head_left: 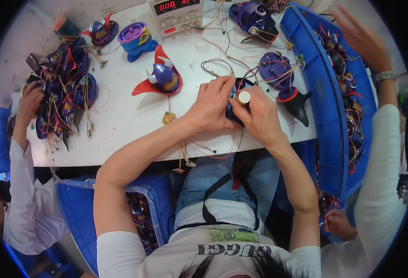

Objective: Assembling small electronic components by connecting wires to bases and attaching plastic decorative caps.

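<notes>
Near the table's front edge, my left hand point(213, 105) is closed round a dark, hollow toy part point(243, 85) with thin red and black wires coming out of it. My right hand point(262, 113) is pressed against the same part, its fingers wrapped round a small tool with a round, pale end point(243, 97); the tool's tip is hidden. To the right lie a wired purple shell point(275, 69) and a black-and-red pointed piece point(296, 105). Left of my hands sits a red and purple horned toy piece point(165, 78), with a small wired board point(168, 118) below it.
A power supply point(176, 17) and a blue-purple round toy point(135, 39) stand at the back. Wired toy parts form a heap point(67, 88) at left. A blue bin point(324, 99) borders the table's right side. Co-workers' hands reach in: one left point(28, 104), one right point(363, 41).
</notes>
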Tool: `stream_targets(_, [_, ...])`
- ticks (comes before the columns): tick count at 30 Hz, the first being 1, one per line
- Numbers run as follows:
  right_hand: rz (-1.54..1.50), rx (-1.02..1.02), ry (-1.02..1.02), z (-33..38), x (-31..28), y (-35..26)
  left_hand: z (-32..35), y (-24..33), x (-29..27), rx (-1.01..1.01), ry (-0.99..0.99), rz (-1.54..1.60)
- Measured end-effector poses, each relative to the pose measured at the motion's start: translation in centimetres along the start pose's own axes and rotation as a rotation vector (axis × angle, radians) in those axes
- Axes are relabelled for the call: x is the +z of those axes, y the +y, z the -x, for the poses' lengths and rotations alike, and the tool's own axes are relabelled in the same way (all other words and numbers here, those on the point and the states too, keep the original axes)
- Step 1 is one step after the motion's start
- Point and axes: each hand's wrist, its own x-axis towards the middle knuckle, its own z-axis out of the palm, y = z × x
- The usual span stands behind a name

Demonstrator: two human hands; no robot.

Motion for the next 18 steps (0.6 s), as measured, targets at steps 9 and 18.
stream_targets(9, [0.011, -0.244, 0.224, 0.6, -1.8, -2.3, -0.1, -0.3, -0.3, 0.033, 0.009, -0.043])
stream_targets(18, [-0.082, -0.017, 0.122, -10.2, 0.2, 3.3, 9.0, 3.1, -7.7, -0.055, 0.152, -0.05])
